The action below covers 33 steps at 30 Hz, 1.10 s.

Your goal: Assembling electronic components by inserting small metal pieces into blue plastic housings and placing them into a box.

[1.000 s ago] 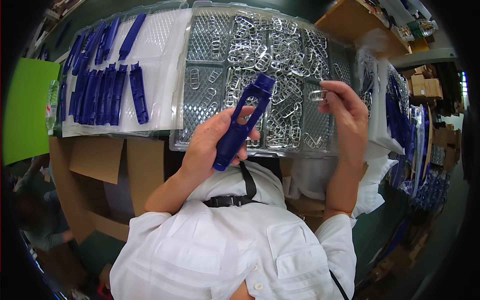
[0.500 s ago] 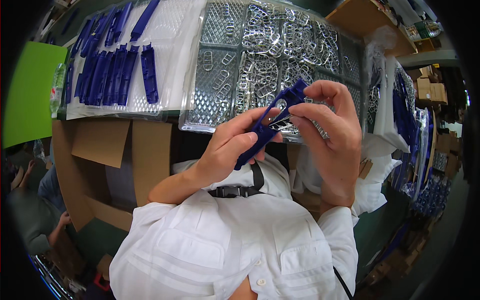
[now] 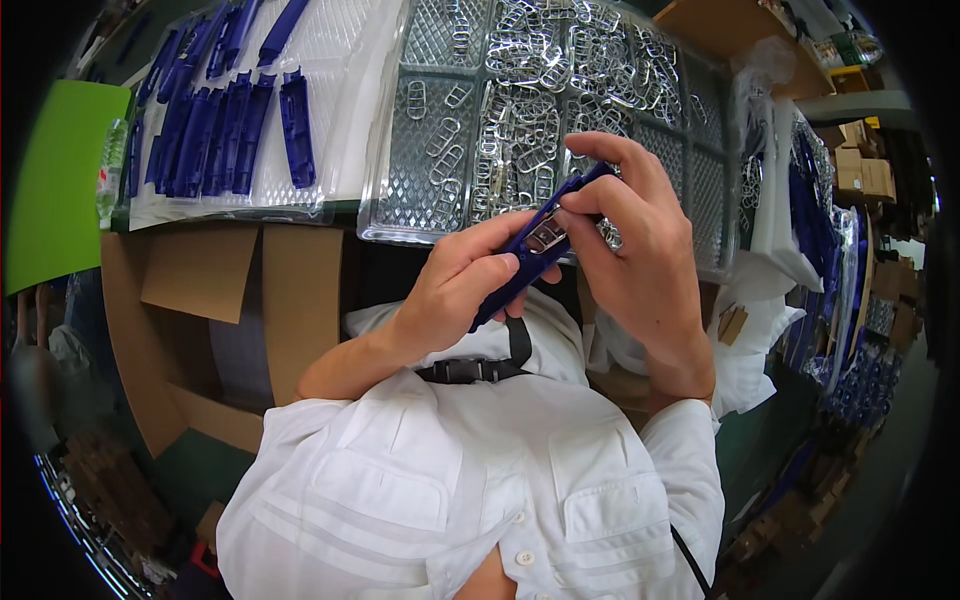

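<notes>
My left hand (image 3: 440, 285) is closed round the lower half of a long blue plastic part (image 3: 497, 297), which is tilted with its far end to the right. A wire metal clip (image 3: 546, 234) with looped ends lies in the part's opening. My right hand (image 3: 645, 255) has its thumb and index finger pinched at the clip's upper end, against the blue part. Its other fingers curl above, partly hiding the far end. Behind my hands is a clear tray (image 3: 392, 205) with several compartments, holding many similar metal clips (image 3: 520, 130).
To the left, a clear tray with a white liner (image 3: 345, 130) bears rows of blue parts (image 3: 297, 130). An open cardboard box (image 3: 285, 300) stands below it. A green board (image 3: 60, 190) and a plastic bottle (image 3: 110, 170) are at far left. Plastic bags (image 3: 770, 250) hang at right.
The metal clip, which stuck out at an angle from the blue part, now lies down inside its opening. My right hand has moved slightly up and left.
</notes>
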Tool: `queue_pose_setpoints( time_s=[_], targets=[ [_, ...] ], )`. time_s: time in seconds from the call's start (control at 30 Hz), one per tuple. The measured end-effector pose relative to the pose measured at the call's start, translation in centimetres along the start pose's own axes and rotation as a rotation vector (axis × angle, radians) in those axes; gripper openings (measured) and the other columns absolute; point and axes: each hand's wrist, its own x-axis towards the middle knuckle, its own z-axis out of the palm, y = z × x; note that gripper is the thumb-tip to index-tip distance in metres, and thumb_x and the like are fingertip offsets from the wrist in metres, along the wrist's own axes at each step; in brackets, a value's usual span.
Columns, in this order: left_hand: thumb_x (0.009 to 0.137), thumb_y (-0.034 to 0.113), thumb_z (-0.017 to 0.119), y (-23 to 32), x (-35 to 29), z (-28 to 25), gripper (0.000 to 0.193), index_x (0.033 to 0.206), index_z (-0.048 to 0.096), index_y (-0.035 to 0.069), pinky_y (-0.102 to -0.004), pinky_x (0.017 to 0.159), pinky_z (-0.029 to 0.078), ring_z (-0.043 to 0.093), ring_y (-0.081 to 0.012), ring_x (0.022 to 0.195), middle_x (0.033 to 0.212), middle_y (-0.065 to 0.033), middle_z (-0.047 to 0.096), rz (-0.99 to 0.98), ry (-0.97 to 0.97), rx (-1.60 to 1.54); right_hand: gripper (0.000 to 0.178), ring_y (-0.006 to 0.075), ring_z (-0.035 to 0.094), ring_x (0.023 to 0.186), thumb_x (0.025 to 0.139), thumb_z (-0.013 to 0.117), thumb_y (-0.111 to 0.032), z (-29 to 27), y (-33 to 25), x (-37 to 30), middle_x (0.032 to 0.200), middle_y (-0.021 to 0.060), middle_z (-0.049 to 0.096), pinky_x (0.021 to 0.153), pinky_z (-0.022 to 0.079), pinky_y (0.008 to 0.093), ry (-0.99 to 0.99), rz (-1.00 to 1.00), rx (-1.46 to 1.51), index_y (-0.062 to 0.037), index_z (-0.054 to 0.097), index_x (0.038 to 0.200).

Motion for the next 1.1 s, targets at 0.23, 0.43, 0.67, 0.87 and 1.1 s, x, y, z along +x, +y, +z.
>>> queue_pose_setpoints(
  time_s=[0.23, 0.43, 0.67, 0.87, 1.1],
  targets=[
    [0.1, 0.019, 0.055, -0.7, 0.0, 0.0, 0.052, 0.145, 0.05, -0.006, -0.0245, 0.065, 0.052, 0.063, -0.0093, 0.074, 0.102, -0.0113, 0.07, 0.145, 0.028, 0.131, 0.028, 0.0303, 0.07, 0.114, 0.086, 0.078, -0.003, 1.8, -2.1, -0.5, 0.137, 0.0165, 0.062, 0.081, 0.062, 0.0364, 0.451, 0.155, 0.083, -0.0014, 0.064, 0.11],
    [0.104, 0.012, 0.056, 0.1, 0.3, 1.0, 0.026, 0.124, 0.065, -0.003, -0.0238, 0.062, 0.055, 0.065, -0.0073, 0.069, 0.086, -0.006, 0.071, 0.09, 0.08, 0.202, 0.027, 0.0165, 0.072, 0.102, 0.089, 0.073, 0.002, 1.6, -0.6, -1.7, 0.113, 0.0098, 0.074, 0.085, 0.06, 0.0308, 0.032, 0.428, 0.577, 0.0005, 0.064, 0.114],
    [0.105, 0.016, 0.06, -1.2, 1.0, 1.3, 0.023, 0.097, 0.071, -0.002, -0.0242, 0.057, 0.054, 0.066, -0.0079, 0.066, 0.075, -0.0045, 0.069, 0.06, 0.167, 0.222, 0.024, 0.0226, 0.075, 0.084, 0.088, 0.073, -0.003, 3.6, 0.6, -2.7, 0.099, 0.0103, 0.074, 0.076, 0.061, 0.0347, 0.138, 0.268, 0.436, -0.0009, 0.063, 0.109],
    [0.106, 0.019, 0.059, -1.7, 1.9, 1.2, 0.027, 0.088, 0.068, 0.0, -0.0241, 0.052, 0.05, 0.061, -0.0069, 0.056, 0.069, -0.003, 0.067, 0.084, 0.214, 0.219, 0.025, 0.0239, 0.075, 0.082, 0.086, 0.074, -0.003, 4.2, 2.0, -2.3, 0.096, 0.0128, 0.072, 0.075, 0.06, 0.0336, 0.113, 0.273, 0.405, -0.0004, 0.062, 0.108],
    [0.109, 0.029, 0.056, 0.3, 0.0, -0.7, 0.053, 0.151, 0.047, -0.002, -0.0246, 0.076, 0.051, 0.06, -0.0084, 0.083, 0.108, -0.0068, 0.067, 0.022, -0.182, 0.12, 0.031, 0.0227, 0.069, 0.112, 0.091, 0.069, -0.002, 2.8, 3.2, -2.5, 0.124, 0.0166, 0.069, 0.1, 0.055, 0.0354, 0.119, 0.31, 1.018, 0.0037, 0.064, 0.121]
  ],
)
